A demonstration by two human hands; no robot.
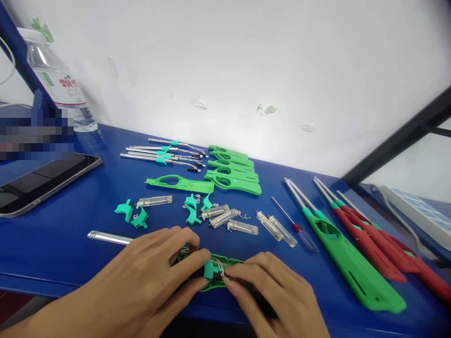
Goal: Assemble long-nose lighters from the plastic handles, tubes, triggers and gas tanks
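Note:
Near the table's front edge lies an open green lighter shell (pixel 234 261), with a metal tube (pixel 110 238) reaching out to its left. My left hand (pixel 155 277) is closed on a teal trigger piece (pixel 209 269) at the shell, thumb and index finger at its sides. Thumb and index finger of my right hand (pixel 273 293) pinch thin white wires (pixel 221 266) just right of the trigger. Both palms hide parts of the shell. Beyond my hands are loose teal triggers (pixel 140 218) and several clear fuel tanks (pixel 243 227).
Green shell halves (pixel 232 180) and wired metal tubes (pixel 151 157) lie toward the wall. A screwdriver (pixel 306 238), green lighters (pixel 355 263) and red lighters (pixel 373 244) are on the right. A phone (pixel 45 180) and a water bottle (pixel 59 84) stand at the left.

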